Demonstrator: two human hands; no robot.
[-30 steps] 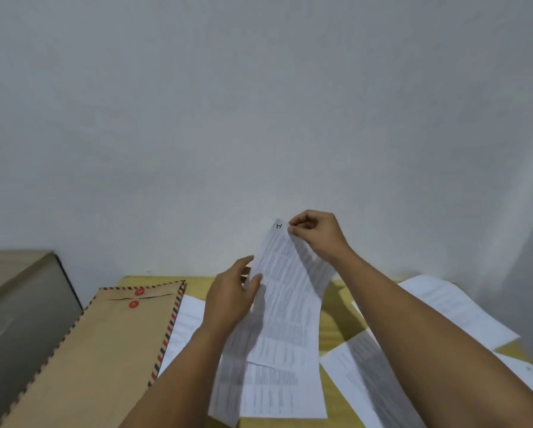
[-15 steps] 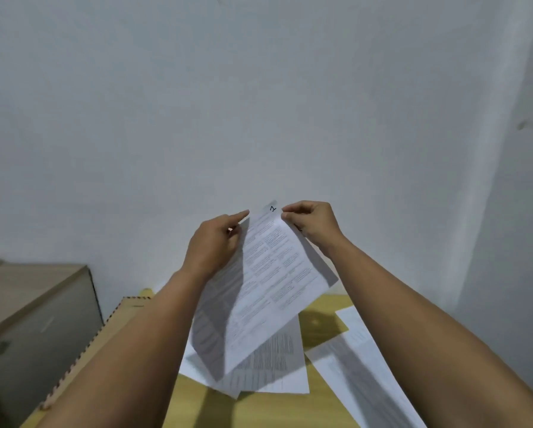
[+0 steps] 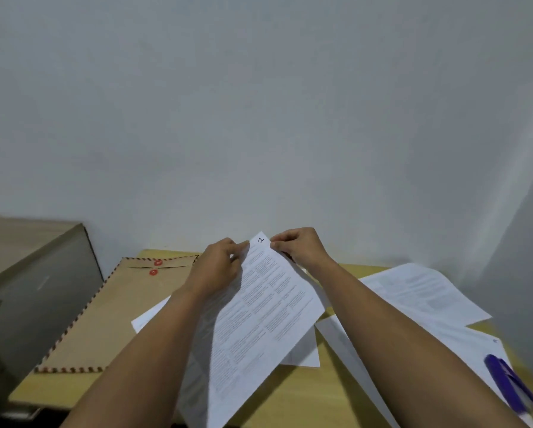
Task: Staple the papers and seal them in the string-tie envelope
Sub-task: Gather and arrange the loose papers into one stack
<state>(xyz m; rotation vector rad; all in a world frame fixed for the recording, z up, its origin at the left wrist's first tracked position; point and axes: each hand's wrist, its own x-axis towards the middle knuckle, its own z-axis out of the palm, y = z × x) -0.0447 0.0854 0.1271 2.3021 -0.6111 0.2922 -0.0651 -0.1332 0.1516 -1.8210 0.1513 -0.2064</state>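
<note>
**Floppy sheets pinched at 1 corner**

The string-tie envelope (image 3: 110, 307) lies flat at the desk's left. The papers (image 3: 259, 313) hang above the desk, limp, light, best held by their top edge. Left hand (image 3: 218, 267) and right hand (image 3: 299, 247) pinch that numbered corner.

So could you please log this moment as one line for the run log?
left hand: holds printed sheet top corner | right hand: pinches same corner | envelope: flat on table, closed | stapling: not yet
</note>
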